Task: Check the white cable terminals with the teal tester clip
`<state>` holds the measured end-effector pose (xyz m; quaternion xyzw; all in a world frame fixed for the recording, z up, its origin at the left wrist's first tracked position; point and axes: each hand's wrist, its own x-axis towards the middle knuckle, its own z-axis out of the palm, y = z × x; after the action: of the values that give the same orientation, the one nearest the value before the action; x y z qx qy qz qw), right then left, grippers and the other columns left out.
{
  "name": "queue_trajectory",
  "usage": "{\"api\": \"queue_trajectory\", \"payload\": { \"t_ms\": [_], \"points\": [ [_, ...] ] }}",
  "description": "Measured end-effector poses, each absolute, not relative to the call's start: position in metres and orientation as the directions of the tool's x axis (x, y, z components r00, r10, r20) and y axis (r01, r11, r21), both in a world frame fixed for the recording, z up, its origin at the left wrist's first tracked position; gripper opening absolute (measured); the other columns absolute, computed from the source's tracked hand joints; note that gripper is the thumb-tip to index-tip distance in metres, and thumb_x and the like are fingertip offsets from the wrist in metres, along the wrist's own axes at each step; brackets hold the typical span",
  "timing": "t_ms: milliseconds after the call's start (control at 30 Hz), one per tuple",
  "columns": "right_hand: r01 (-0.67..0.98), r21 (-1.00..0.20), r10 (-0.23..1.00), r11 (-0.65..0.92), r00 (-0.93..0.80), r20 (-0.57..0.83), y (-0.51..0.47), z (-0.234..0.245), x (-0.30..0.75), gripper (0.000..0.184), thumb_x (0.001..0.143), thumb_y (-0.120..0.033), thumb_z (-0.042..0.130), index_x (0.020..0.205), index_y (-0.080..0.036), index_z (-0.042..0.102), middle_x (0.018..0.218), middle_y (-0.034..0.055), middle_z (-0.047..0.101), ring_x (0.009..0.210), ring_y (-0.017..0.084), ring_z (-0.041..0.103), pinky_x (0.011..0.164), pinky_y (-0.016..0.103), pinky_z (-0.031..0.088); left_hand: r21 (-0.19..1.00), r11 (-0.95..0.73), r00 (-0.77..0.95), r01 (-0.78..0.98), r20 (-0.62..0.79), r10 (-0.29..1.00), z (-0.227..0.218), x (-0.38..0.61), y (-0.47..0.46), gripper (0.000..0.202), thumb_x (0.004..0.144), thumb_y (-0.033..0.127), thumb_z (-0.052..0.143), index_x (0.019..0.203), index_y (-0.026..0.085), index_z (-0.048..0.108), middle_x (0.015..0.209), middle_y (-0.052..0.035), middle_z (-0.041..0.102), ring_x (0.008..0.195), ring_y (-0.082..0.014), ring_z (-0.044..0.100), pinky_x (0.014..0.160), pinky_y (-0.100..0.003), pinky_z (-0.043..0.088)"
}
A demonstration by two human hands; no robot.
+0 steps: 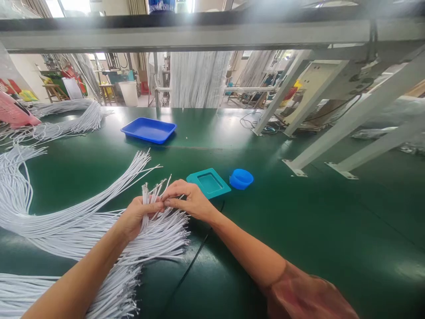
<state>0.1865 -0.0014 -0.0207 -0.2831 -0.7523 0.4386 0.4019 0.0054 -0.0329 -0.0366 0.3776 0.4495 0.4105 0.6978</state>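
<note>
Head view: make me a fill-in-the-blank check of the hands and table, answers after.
The left hand grips a bunch of wires whose colour is ____.
The right hand is at the same bunch, beside the ____ hand.
In the picture, the round blue cup lies to the ____ of the teal tray.
The tabletop is dark ____.
Missing words: white; left; right; green.

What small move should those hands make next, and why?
Perhaps the right hand should ease one cord apart while the left hand steadies the rest: the left grips a bunch of white cords with their ends fanned upward, and the right's fingertips are already at that bunch, close to the left thumb.
</note>
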Motion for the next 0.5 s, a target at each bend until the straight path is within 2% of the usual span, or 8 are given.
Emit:
{"api": "queue_trajectory", "payload": {
  "t_ms": [133,200,267,400,467,500],
  "points": [
    [-0.114,-0.989,0.919,0.098,-0.370,0.133,-0.003,-0.032,0.177,0.013,0.059,-0.025,0.073,0.068,-0.016,0.070,0.065,0.0005,0.065,0.064,0.012,0.055,0.065,0.026,0.042,0.886,0.385,0.293,-0.259,-0.308,0.905,-0.037,0.006,-0.033,0.011,0.065,0.018,0.070,0.073,0.011,0.067,0.061,-0.0007,0.059,0.051,-0.0060,0.046,0.050,-0.019,0.033],
    [-0.242,-0.967,0.946,-0.076,-0.325,0.007,-0.004,-0.038,0.171,0.016,0.053,-0.024,0.077,0.063,-0.015,0.069,0.063,0.0003,0.065,0.060,0.011,0.056,0.064,0.026,0.043,0.873,0.397,0.305,-0.284,-0.311,0.900,-0.037,0.005,-0.032,0.012,0.064,0.017,0.071,0.074,0.011,0.067,0.061,-0.0001,0.058,0.051,-0.0056,0.046,0.050,-0.018,0.033],
    [-0.318,-0.934,0.950,-0.161,-0.307,-0.059,-0.007,-0.040,0.166,0.016,0.052,-0.024,0.076,0.062,-0.014,0.068,0.060,0.0004,0.065,0.058,0.011,0.056,0.063,0.025,0.043,0.859,0.408,0.308,-0.310,-0.315,0.898,-0.038,0.005,-0.031,0.012,0.064,0.017,0.071,0.073,0.011,0.067,0.062,-0.0003,0.058,0.051,-0.0055,0.046,0.050,-0.018,0.034],
    [-0.339,-0.932,0.947,-0.127,-0.322,-0.012,-0.010,-0.042,0.162,0.015,0.062,-0.027,0.069,0.068,-0.013,0.069,0.062,0.0019,0.066,0.061,0.012,0.058,0.066,0.026,0.045,0.848,0.405,0.277,-0.341,-0.321,0.906,-0.041,0.005,-0.030,0.013,0.063,0.018,0.072,0.073,0.010,0.067,0.065,-0.0015,0.058,0.054,-0.0061,0.047,0.051,-0.018,0.035],
    [-0.233,-0.972,0.963,-0.028,-0.268,0.037,-0.012,-0.044,0.161,0.016,0.067,-0.029,0.065,0.068,-0.013,0.068,0.063,0.0027,0.066,0.062,0.013,0.058,0.064,0.027,0.045,0.869,0.369,0.236,-0.330,-0.303,0.923,-0.043,0.007,-0.031,0.015,0.062,0.018,0.072,0.073,0.010,0.067,0.066,-0.0016,0.058,0.053,-0.0056,0.044,0.050,-0.018,0.033],
    [-0.129,-0.991,0.974,0.043,-0.217,0.071,-0.013,-0.046,0.162,0.017,0.069,-0.029,0.063,0.068,-0.013,0.067,0.063,0.0031,0.066,0.061,0.013,0.058,0.062,0.026,0.045,0.885,0.342,0.208,-0.315,-0.287,0.935,-0.044,0.009,-0.031,0.015,0.062,0.019,0.072,0.073,0.010,0.066,0.065,-0.0015,0.058,0.052,-0.0051,0.042,0.048,-0.018,0.031]
  ]
}}
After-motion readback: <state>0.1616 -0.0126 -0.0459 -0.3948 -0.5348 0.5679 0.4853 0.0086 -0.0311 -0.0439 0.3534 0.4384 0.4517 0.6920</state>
